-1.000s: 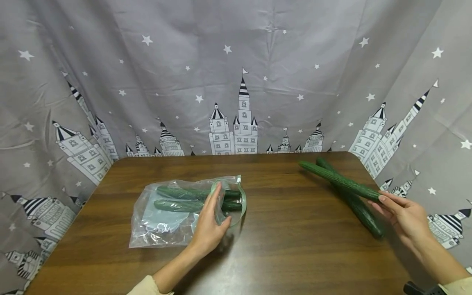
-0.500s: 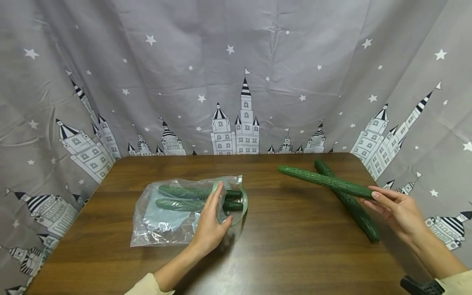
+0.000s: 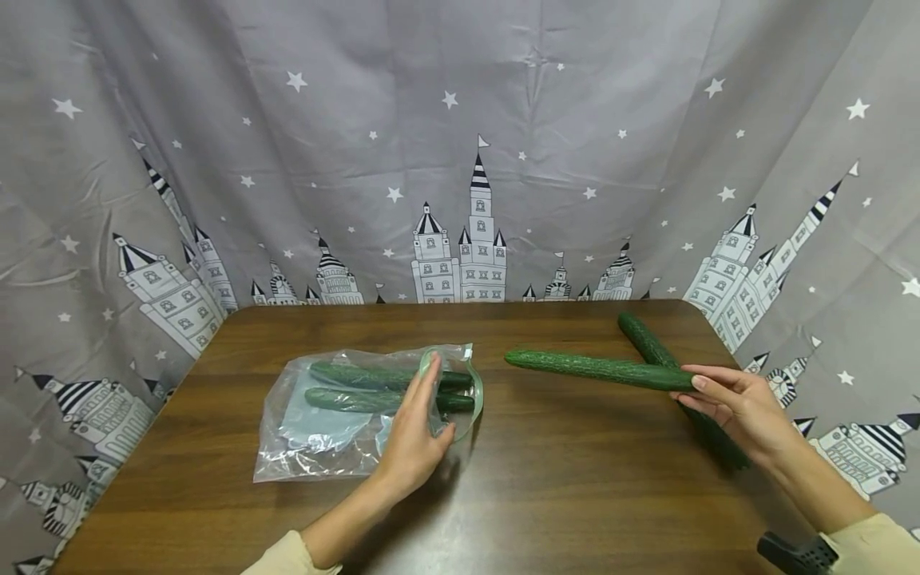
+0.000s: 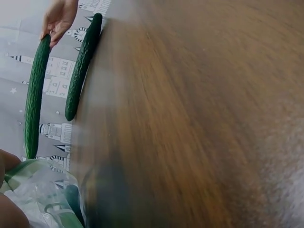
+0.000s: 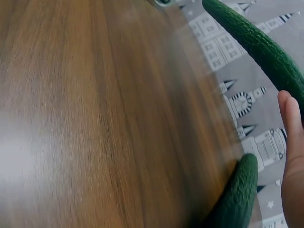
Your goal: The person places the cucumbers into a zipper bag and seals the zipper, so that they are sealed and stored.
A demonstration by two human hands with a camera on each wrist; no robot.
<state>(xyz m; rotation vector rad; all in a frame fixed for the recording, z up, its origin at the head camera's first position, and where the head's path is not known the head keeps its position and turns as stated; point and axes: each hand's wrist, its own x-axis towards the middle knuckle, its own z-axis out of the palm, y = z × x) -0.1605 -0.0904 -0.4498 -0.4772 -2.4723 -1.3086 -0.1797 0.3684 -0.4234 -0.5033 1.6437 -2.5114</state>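
Now the right hand is further left in the head view than a second ago, pinching the near end of the held cucumber between thumb and fingers. That cucumber's far tip, then in the upper right, points at the middle of the frame, just right of the plastic bag and apart from it. The left hand is where it was, fingers straight and thumb spread wide, touching the bag at its green-edged mouth. The loose cucumber lies as before, slanting across the right side of the table, partly hidden behind the held one and the right hand.

Only the head view shows the two cucumbers lying inside the bag at centre left, over a pale blue patch. The left wrist view shows the held and loose cucumbers side by side in its upper left, with a gap between them. The right wrist view shows the thumb along the cucumber's underside at the right edge.
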